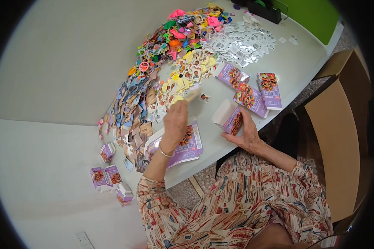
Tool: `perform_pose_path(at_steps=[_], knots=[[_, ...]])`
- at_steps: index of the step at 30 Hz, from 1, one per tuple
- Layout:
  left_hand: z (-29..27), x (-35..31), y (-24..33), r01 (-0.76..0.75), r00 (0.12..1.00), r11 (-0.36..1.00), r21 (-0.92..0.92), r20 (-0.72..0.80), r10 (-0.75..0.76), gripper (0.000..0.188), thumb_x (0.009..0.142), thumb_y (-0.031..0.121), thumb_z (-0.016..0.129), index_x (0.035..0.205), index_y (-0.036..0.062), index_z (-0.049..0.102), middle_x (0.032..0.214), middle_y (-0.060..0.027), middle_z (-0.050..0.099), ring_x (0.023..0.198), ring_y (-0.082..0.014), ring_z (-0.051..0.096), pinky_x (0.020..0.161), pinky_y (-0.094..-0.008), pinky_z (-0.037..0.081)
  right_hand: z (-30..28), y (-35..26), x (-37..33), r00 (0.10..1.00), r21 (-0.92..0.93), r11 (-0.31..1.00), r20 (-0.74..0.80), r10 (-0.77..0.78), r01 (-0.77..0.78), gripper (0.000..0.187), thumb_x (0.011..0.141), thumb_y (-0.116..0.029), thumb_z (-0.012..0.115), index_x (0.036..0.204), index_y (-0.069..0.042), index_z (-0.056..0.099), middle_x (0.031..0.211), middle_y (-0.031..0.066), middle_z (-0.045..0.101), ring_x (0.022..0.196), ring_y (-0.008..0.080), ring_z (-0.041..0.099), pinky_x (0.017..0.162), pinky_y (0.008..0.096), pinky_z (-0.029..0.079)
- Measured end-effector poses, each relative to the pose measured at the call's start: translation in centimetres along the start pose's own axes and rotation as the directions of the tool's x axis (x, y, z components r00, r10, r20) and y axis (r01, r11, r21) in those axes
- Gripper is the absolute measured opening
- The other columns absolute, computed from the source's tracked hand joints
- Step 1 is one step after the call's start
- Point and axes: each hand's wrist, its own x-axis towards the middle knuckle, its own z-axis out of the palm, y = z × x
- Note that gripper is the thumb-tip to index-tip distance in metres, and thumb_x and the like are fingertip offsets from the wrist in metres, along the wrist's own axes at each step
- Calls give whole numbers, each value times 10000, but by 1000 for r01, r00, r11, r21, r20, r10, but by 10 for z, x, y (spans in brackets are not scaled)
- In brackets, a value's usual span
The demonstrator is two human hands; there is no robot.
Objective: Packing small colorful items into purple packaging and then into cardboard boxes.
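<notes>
My right hand (pixel 250 135) grips a small purple carton (pixel 231 123) with colourful cartoon characters, its white top flap standing open. Over the table's middle is my left hand (pixel 176 122), a bracelet on its wrist. Its fingers pinch a small pale yellowish piece (pixel 191 96), blurred, perhaps a card. Under the left wrist lie flat unfolded purple cartons (pixel 192 150). Just ahead of the hands, one small white card (pixel 204 97) with a printed figure lies apart from a heap of white and yellow cards (pixel 195 68).
Several made-up purple cartons (pixel 253 99) lie to the right; more (pixel 106 176) are at the far left. Piles of folded paper pieces (pixel 131 110), bright plastic trinkets (pixel 176 35) and silvery sachets (pixel 241 43) curve along the back. A black tape dispenser (pixel 265 11) stands behind; a cardboard box (pixel 332 137) is at right.
</notes>
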Motion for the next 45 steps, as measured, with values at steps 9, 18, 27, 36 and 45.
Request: perform_pose_path(at_steps=[9, 18, 27, 36, 45], knots=[[29, 2, -14, 219, 965, 882, -417, 225, -134, 248, 852, 163, 648, 1011, -27, 633, 994, -171, 657, 917, -330, 628, 756, -378, 509, -7, 8, -10, 993, -11, 996, 76, -87, 88, 874, 610, -268, 859, 1274, 34, 378, 1067, 190, 511, 956, 325, 553, 821, 384, 466], [91, 46, -7, 176, 984, 964, -200, 72, -165, 450, 726, 395, 762, 852, -9, 607, 901, -164, 596, 852, -333, 542, 753, -416, 440, -5, 6, -9, 997, -24, 997, 25, -79, 79, 873, 625, -296, 849, 1267, 60, 376, 1039, 204, 511, 937, 350, 546, 816, 402, 459], [72, 38, -29, 481, 857, 595, -644, 200, -476, 269, 818, 229, 720, 888, 0, 598, 789, -55, 607, 709, -138, 567, 618, -271, 457, 4, 3, -2, 1000, -62, 998, -3, -27, 27, 837, 680, -289, 813, 1276, 80, 356, 1084, 241, 490, 1005, 388, 513, 875, 437, 438], [-57, 36, 20, 200, 958, 745, -636, -33, -285, 95, 867, 33, 614, 958, 32, 644, 744, -33, 617, 635, -149, 576, 579, -256, 475, 4, -3, 13, 1000, -198, 980, 20, 4, 0, 822, 695, -208, 784, 1309, 76, 316, 1182, 266, 456, 1093, 415, 476, 937, 451, 413], [-24, 47, 41, -70, 987, 860, -506, 91, 133, 82, 813, 50, 616, 894, 65, 614, 750, -100, 562, 690, -287, 598, 578, -379, 484, 7, 0, 11, 990, -209, 970, 92, -107, 124, 799, 667, -139, 773, 1295, 62, 322, 1183, 261, 447, 1078, 426, 462, 936, 454, 398]])
